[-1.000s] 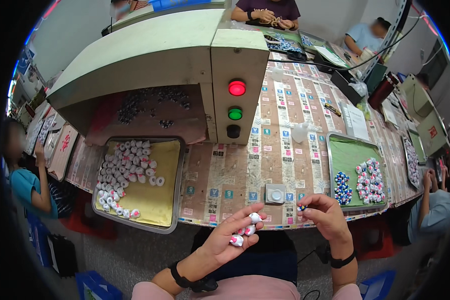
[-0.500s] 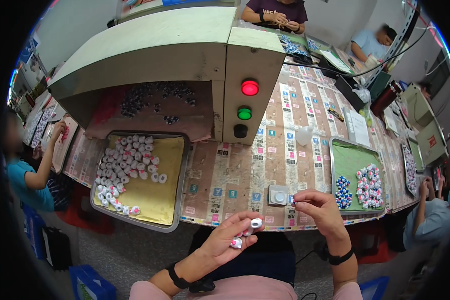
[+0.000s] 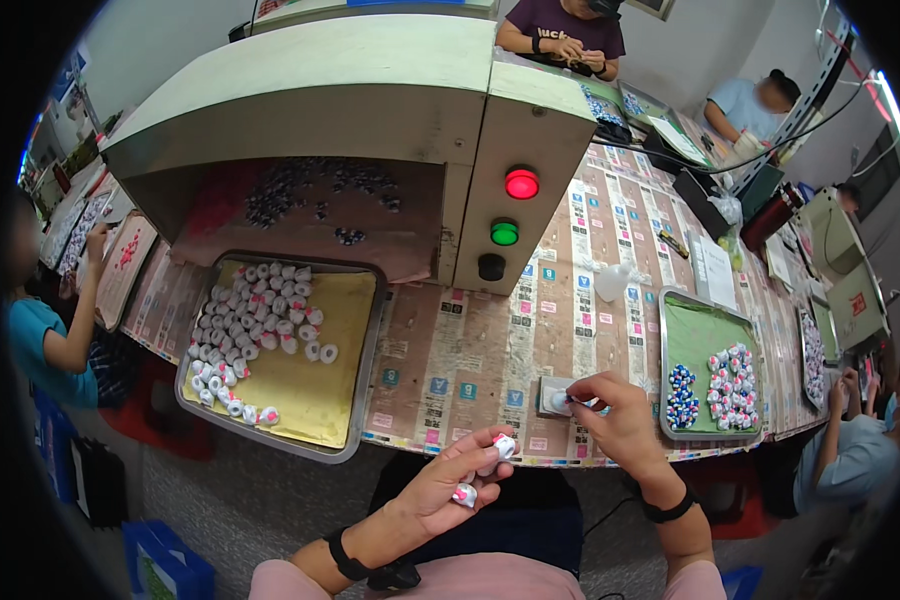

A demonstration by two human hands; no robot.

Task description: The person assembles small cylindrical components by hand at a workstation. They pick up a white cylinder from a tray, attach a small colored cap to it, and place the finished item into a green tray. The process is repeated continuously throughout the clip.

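My left hand (image 3: 438, 492) is curled, palm up, around several small white figure heads (image 3: 503, 446) with pink patches; one sits at the thumb and fingertips, another lower by the curled fingers. At the table's front edge, my right hand (image 3: 622, 422) pinches a tiny blue piece (image 3: 573, 400), mostly hidden by the fingers. Its fingertips are over a small square white dish (image 3: 552, 394), partly covering it; whether the piece touches the dish I cannot tell. To the right, a green-lined metal tray (image 3: 664, 350) holds small blue-and-white pieces (image 3: 682, 400) and a group of white-and-pink pieces (image 3: 732, 385).
A yellow-lined tray (image 3: 350, 425) with many white heads (image 3: 250, 325) stands at left, before a large box-shaped machine (image 3: 300, 110) with dark pieces inside. Beyond are a white bottle (image 3: 611, 282), a cutter knife (image 3: 673, 243) and a red flask (image 3: 773, 215). Co-workers sit around the table.
My right hand has moved left with the tiny blue piece, from beside the square dish to over it. The white heads in my left hand have tilted slightly.
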